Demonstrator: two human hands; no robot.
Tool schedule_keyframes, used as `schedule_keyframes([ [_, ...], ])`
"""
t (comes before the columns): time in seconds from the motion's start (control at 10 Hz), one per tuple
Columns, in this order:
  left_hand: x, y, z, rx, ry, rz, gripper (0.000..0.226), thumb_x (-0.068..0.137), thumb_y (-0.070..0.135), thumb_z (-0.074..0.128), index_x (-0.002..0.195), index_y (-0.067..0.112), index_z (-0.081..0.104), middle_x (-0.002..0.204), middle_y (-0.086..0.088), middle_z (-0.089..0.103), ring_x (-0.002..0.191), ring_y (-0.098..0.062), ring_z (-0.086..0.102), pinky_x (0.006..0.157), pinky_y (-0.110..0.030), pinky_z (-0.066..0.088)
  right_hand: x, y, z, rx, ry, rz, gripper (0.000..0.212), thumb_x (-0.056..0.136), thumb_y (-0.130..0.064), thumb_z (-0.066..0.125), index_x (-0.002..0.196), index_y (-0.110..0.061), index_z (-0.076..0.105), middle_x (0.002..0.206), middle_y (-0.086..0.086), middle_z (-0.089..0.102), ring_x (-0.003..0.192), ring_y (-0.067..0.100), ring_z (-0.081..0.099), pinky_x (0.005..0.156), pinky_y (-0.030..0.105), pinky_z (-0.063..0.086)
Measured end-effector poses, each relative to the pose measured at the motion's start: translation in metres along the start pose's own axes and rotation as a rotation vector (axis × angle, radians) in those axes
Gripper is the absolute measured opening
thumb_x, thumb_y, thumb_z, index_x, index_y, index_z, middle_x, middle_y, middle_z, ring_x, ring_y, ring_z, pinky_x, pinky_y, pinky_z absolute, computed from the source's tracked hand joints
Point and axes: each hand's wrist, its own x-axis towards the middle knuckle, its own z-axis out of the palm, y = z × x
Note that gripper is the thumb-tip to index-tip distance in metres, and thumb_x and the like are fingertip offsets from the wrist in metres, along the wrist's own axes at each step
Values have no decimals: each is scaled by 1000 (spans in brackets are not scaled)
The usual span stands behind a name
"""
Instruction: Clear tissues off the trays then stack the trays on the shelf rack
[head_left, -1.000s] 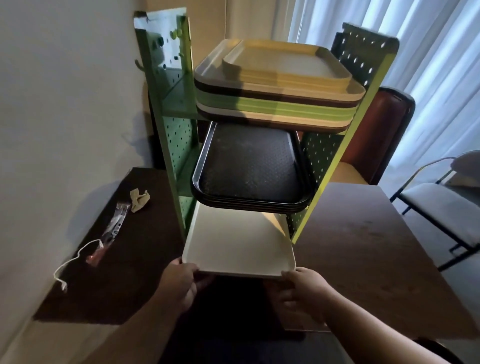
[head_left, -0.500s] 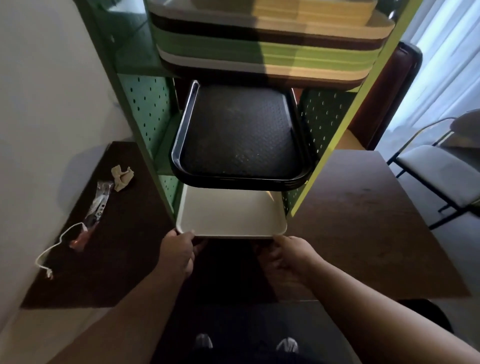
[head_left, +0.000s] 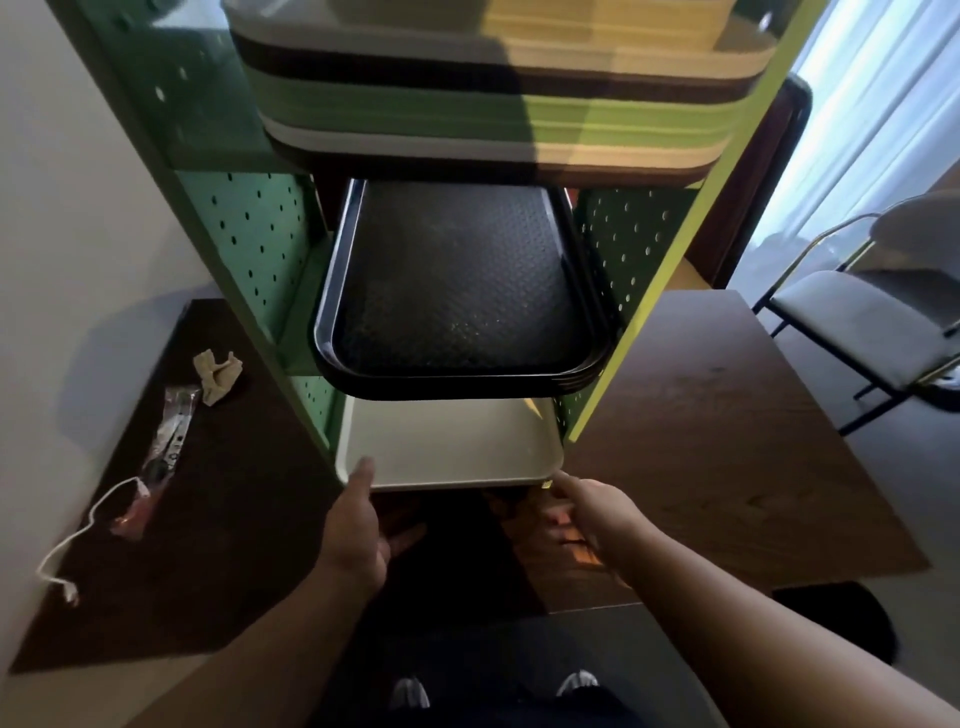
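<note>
White tray sits in the rack's bottom shelf; left hand pinches its 7 o'clock corner, right hand loosely open, fingertip touching its 5 o'clock corner

1. The top of the green shelf rack is cut off by the upper edge, as is the tray stack on its top shelf
2. The rear part of the white tray is covered by the black trays above it
3. The fingers of the left hand and the right hand are hidden in shadow under the white tray's front edge
4. The packet on the table is blurred; its contents cannot be made out
</note>
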Motion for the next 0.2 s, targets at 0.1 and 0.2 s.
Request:
schedule_keyframes([
  [0.1, -18, -30, 27, 94, -93, -79, 37, 98, 47, 50, 120, 19, 61, 118, -14, 66, 109, -37, 61, 87, -54, 49, 5, 0, -16, -35, 20, -3, 35, 102, -45, 57, 120, -15, 62, 74, 4, 68, 57, 16, 64, 49, 23, 43],
  [0.2, -25, -59, 64, 196, -185, -132, 49, 92, 52, 55, 124, 16, 61, 126, -17, 64, 104, -33, 64, 75, -44, 53, 12, -1, -32, 38, 11, -16, 32, 103, -42, 55, 118, -14, 61, 74, 5, 67, 55, 17, 63, 49, 25, 44],
])
